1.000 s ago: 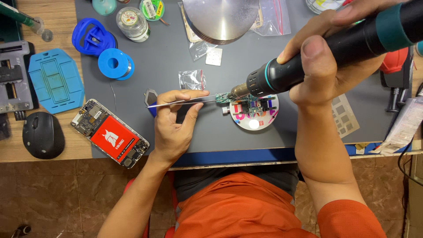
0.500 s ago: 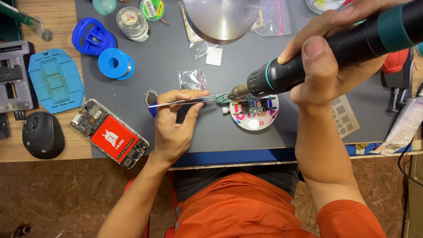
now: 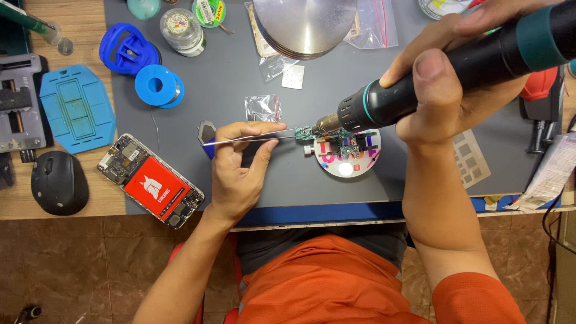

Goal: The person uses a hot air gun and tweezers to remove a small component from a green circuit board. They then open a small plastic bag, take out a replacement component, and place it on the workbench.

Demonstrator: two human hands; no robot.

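My left hand [image 3: 238,172] pinches thin metal tweezers [image 3: 249,138] whose tips reach right to a small green circuit board [image 3: 307,133]. That board lies at the left edge of a round white holder [image 3: 348,159] with coloured parts on it. My right hand [image 3: 459,90] grips a black hot-air handle with teal rings [image 3: 420,78], its metal nozzle [image 3: 327,125] pointing down-left just above the small board.
On the grey mat [image 3: 228,84] lie an opened phone with a red battery [image 3: 150,182], a blue solder spool [image 3: 159,86], a blue suction cup [image 3: 126,48], small bags and a metal disc [image 3: 305,24]. A black mouse [image 3: 59,182] and blue fixture [image 3: 75,108] sit left.
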